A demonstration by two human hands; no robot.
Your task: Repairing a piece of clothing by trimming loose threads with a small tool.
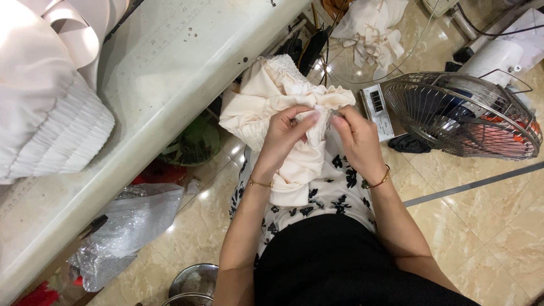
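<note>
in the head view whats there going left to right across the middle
stack of folded white fabric → white worktable → left hand → cream garment pinched by both hands → right hand → grey box → metal floor fan

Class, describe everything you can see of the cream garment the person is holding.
The cream garment looks like soft woven fabric, with shirred, gathered bands along its upper part. It lies crumpled over the person's lap, hanging down onto the floral skirt. The left hand and right hand pinch one gathered edge between their fingertips.
</note>
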